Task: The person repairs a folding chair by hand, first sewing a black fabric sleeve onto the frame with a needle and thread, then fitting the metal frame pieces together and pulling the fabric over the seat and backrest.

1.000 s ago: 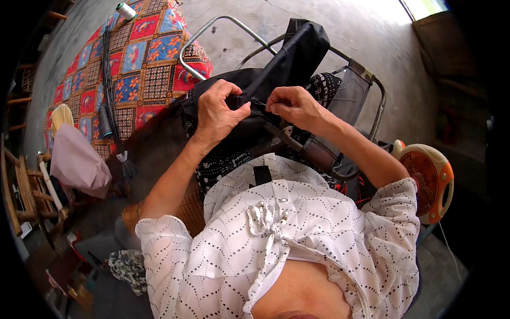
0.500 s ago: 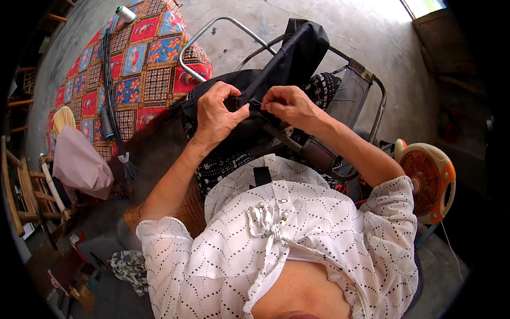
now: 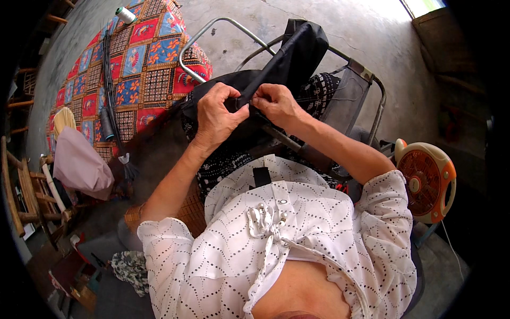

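Black fabric [image 3: 295,58] lies across my lap and over a metal-framed chair in front of me. My left hand [image 3: 219,109] pinches an edge of this fabric, thumb and forefinger curved toward each other. Close on its right, my right hand [image 3: 276,103] is closed at the same edge, its fingertips pressed together. Whatever sits in those fingertips is too small to make out. A thin thread trails off to the right from near my right hand, over the patterned black-and-white cloth [image 3: 321,90].
On the left, a red and blue patterned cloth [image 3: 138,69] carries a bundle of black cords [image 3: 109,69], a dark thread cone [image 3: 107,125] and a white thread spool [image 3: 126,15]. The metal chair frame [image 3: 234,21] stands ahead. An orange and cream fan [image 3: 425,181] is at right.
My right hand has moved left, nearer to my left hand and the fabric edge. My left hand has stayed in place on the fabric.
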A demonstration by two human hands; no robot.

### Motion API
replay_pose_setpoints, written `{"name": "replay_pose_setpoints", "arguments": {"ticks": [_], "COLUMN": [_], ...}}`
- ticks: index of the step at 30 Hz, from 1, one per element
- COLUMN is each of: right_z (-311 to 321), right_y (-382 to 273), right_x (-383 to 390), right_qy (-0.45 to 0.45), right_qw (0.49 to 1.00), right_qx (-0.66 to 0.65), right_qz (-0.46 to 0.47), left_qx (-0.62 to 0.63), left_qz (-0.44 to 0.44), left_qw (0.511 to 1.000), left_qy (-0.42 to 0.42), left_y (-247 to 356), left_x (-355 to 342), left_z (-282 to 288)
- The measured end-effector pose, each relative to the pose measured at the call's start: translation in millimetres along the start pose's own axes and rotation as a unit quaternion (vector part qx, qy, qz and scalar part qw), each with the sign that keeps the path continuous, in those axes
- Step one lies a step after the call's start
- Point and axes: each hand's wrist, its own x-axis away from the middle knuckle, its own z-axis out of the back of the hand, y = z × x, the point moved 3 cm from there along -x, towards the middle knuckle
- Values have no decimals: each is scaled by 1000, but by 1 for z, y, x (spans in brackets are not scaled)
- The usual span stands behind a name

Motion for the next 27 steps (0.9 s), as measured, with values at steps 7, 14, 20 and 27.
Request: {"name": "replay_pose_setpoints", "arguments": {"ticks": [7, 14, 20, 27], "right_z": [-1, 2, 3, 26], "right_y": [4, 12, 6, -56], "right_x": [5, 2, -5, -32], "right_qy": [-26, 14, 52, -3], "right_qw": [996, 987, 995, 851], "right_qx": [-88, -159, -82, 428], "right_qz": [-16, 8, 17, 303], "left_qx": [3, 20, 21, 12], "left_qz": [4, 3, -4, 5], "left_qw": [1000, 1000, 1000, 1000], "left_qy": [9, 16, 22, 6], "left_y": [1, 2, -1, 3], "left_x": [0, 1, 1, 0], "left_z": [1, -1, -2, -2]}}
